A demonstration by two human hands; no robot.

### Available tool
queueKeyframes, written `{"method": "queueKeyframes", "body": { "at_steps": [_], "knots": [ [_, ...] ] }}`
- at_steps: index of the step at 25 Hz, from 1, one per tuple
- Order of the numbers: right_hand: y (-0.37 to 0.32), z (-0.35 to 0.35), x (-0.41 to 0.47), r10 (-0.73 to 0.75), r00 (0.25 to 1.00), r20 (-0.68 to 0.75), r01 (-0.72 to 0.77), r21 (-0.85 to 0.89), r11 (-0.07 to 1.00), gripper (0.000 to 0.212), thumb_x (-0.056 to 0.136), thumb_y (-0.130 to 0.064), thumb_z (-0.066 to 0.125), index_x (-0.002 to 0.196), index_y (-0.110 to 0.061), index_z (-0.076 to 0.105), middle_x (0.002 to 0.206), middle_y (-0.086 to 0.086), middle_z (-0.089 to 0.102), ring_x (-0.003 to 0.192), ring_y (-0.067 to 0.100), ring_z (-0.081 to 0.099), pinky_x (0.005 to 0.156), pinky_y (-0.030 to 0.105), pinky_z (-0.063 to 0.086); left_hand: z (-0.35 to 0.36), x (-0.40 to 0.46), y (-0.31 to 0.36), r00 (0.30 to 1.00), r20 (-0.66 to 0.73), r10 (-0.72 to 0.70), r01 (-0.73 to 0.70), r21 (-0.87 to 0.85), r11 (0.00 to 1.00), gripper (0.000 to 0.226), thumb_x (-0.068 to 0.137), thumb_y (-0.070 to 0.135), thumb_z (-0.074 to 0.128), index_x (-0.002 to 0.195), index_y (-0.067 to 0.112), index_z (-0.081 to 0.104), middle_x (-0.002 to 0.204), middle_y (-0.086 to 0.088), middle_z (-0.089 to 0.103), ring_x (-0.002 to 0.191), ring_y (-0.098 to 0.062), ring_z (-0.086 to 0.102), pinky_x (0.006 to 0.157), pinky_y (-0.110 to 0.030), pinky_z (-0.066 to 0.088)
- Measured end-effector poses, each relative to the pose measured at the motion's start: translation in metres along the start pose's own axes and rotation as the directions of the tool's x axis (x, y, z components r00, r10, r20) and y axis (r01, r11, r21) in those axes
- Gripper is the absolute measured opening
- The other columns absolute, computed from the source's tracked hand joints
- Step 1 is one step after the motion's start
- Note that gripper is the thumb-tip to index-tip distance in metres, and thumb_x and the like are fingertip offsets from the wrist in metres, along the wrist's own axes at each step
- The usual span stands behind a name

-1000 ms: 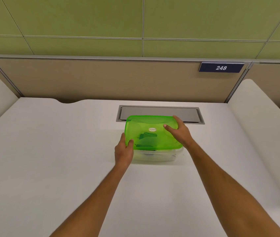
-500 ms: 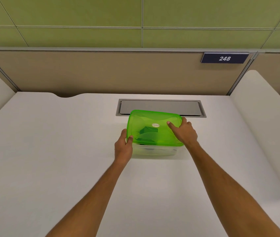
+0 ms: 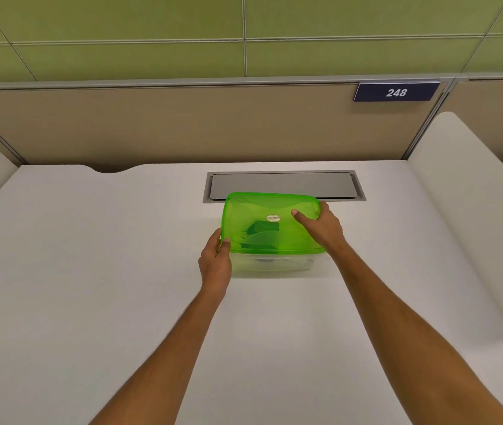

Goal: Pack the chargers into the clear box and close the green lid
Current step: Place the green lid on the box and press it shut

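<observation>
The left hand (image 3: 214, 262) grasps the green lid (image 3: 271, 222) at 8 o'clock and the right hand (image 3: 320, 228) at 3, fingers (image 3: 215, 236) curled over its rim. A grey hatch (image 3: 284, 184) in the bench (image 3: 90, 256) lies at 12 o'clock, partly hidden by the lid.

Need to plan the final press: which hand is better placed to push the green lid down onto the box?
Probably the right hand: its thumb lies on top of the green lid, fingers round the far right corner. The left hand only pinches the near left corner.

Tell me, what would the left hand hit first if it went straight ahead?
The left hand grips the green lid at its near corner, so that lid comes first; beyond it, depth is unclear.
</observation>
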State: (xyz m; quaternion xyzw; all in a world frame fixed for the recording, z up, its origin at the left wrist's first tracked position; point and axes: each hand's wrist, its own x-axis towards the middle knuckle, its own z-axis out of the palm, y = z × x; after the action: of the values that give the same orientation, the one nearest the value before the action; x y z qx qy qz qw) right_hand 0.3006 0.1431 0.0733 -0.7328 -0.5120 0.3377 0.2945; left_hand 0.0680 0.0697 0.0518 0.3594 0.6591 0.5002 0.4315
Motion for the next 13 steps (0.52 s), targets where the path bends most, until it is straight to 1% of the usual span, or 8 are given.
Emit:
{"method": "queueKeyframes", "body": {
  "at_steps": [2, 5, 9, 11, 13],
  "knots": [
    [0.001, 0.001, -0.003, -0.007, 1.000, -0.013, 0.007, 0.026, 1.000, 0.085, 0.075, -0.061, 0.068, 0.141, -0.016, 0.039, 0.136, 0.010, 0.056, 0.123, 0.032, 0.053, 0.100, 0.041, 0.045, 0.001, -0.002, -0.002, 1.000, -0.010, 0.012, -0.012, -0.007, 1.000, 0.036, 0.094, 0.013, 0.052, 0.130, 0.020, 0.056, 0.124, 0.002, 0.062, 0.113, -0.016, 0.057, 0.101, -0.031, 0.041],
    [0.004, 0.002, -0.007, -0.022, 0.999, -0.049, 0.023, 0.027, 0.999, 0.087, 0.070, -0.065, 0.068, 0.138, -0.018, 0.043, 0.132, 0.008, 0.059, 0.120, 0.031, 0.056, 0.099, 0.042, 0.047, 0.000, -0.003, -0.005, 1.000, -0.009, 0.018, -0.018, -0.019, 1.000, 0.036, 0.094, 0.011, 0.053, 0.129, 0.020, 0.056, 0.123, 0.002, 0.063, 0.113, -0.016, 0.057, 0.100, -0.030, 0.042],
    [0.004, 0.004, -0.012, -0.061, 0.993, -0.105, 0.063, 0.008, 0.998, 0.071, 0.069, -0.062, 0.070, 0.122, -0.019, 0.052, 0.117, 0.006, 0.066, 0.107, 0.029, 0.062, 0.088, 0.038, 0.050, -0.001, -0.003, -0.008, 1.000, 0.004, 0.028, -0.028, -0.003, 1.000, 0.036, 0.094, 0.010, 0.051, 0.129, 0.020, 0.056, 0.122, 0.003, 0.064, 0.112, -0.016, 0.058, 0.102, -0.033, 0.042],
    [0.003, 0.006, -0.017, -0.078, 0.988, -0.132, 0.073, -0.041, 0.996, 0.072, 0.069, -0.064, 0.069, 0.123, -0.018, 0.051, 0.119, 0.007, 0.064, 0.108, 0.031, 0.060, 0.086, 0.040, 0.050, -0.002, -0.003, -0.010, 1.000, 0.003, 0.015, -0.015, 0.015, 1.000, 0.034, 0.095, 0.012, 0.052, 0.127, 0.023, 0.055, 0.119, 0.001, 0.065, 0.110, -0.018, 0.059, 0.100, -0.035, 0.043],
    [0.002, 0.009, -0.021, -0.072, 0.985, -0.156, 0.048, -0.154, 0.987, 0.078, 0.073, -0.067, 0.063, 0.131, -0.017, 0.045, 0.126, 0.010, 0.057, 0.113, 0.035, 0.056, 0.087, 0.043, 0.048, -0.003, -0.003, -0.011, 1.000, -0.004, -0.007, 0.007, 0.036, 0.999, 0.033, 0.094, 0.014, 0.053, 0.125, 0.026, 0.056, 0.116, -0.004, 0.066, 0.107, -0.022, 0.060, 0.097, -0.037, 0.045]
  ]
}}
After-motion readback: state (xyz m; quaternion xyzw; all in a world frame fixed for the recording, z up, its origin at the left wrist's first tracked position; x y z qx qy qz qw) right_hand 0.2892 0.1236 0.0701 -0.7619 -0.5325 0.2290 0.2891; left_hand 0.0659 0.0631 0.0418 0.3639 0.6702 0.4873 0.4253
